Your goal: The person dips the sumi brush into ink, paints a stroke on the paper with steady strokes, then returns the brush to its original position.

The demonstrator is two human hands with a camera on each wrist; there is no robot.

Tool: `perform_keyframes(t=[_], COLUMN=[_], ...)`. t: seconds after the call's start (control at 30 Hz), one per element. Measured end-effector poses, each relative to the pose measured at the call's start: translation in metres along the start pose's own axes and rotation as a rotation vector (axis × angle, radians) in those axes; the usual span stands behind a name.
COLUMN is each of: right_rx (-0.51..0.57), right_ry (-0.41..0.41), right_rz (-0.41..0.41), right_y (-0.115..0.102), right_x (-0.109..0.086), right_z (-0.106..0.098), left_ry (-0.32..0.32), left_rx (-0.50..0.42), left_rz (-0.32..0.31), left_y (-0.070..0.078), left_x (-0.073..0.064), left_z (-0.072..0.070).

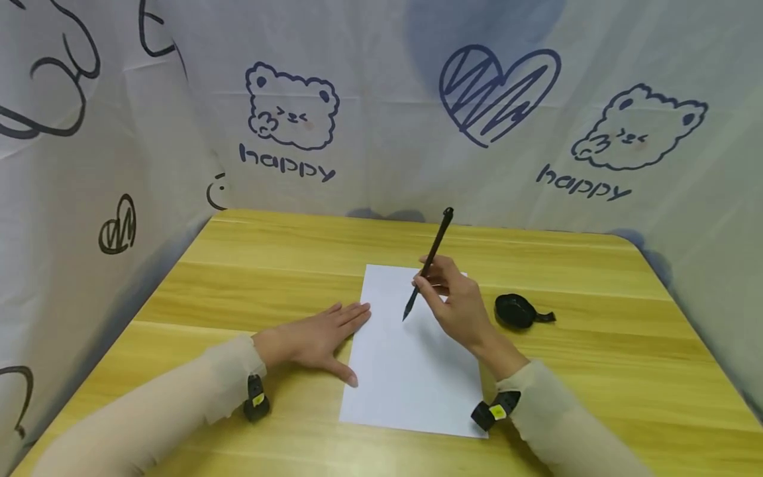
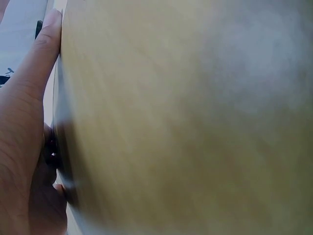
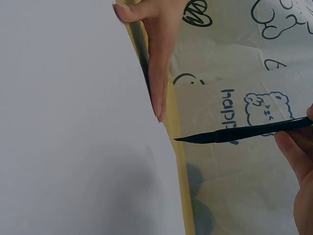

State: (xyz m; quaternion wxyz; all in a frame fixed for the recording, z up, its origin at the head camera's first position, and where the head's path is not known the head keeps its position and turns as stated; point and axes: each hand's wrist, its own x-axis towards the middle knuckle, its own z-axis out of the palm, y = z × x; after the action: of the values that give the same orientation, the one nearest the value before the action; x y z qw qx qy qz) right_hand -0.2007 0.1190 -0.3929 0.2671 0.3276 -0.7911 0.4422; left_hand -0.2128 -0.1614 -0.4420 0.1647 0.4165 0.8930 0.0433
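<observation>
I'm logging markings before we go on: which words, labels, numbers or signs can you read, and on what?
"happy": backdrop, under the left bear drawing
"happy": backdrop, under the right bear drawing
Yellow patches on left wristband and right wristband: too small to read
Upper-left strokes: cut off, unreadable
Paper, brush: no readable text

Brush (image 3: 234,133) cropped in right-wrist view

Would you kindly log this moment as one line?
left hand: rests at paper edge; right hand: holds brush over paper; dish: right of paper
</observation>
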Motion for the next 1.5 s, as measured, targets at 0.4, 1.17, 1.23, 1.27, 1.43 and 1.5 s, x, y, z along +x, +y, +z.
perform_keyframes(t=[0.4, 1.17, 1.23, 1.27, 1.43, 1.5], right_rx=[0.038, 0.043, 0.048, 0.048, 0.047, 0.047], right_ry=[-0.006, -0.050, -0.052, -0.054, -0.056, -0.056], right_rz=[0.015, 0.017, 0.018, 0.017, 0.010, 0.006], right_y=[-0.003, -0.007, -0.008, -0.007, -0.007, -0.006], right_x=[0.005, 0.006, 0.005, 0.005, 0.003, 0.002], right_z=[0.022, 0.041, 0.042, 0.043, 0.044, 0.044], left_ry=[-0.006, -0.016, -0.015, -0.014, -0.010, -0.006], left_rx=[0.003, 0.018, 0.012, 0.007, -0.008, -0.004], left_rz=[0.004, 0.004, 0.004, 0.004, 0.003, 0.005], left_y=[0.001, 0.000, 0.000, 0.000, 0.002, 0.002], left_x=[-0.001, -0.001, -0.001, -0.001, -0.001, -0.001], left_z=[-0.004, -0.005, -0.005, -0.005, -0.005, -0.005])
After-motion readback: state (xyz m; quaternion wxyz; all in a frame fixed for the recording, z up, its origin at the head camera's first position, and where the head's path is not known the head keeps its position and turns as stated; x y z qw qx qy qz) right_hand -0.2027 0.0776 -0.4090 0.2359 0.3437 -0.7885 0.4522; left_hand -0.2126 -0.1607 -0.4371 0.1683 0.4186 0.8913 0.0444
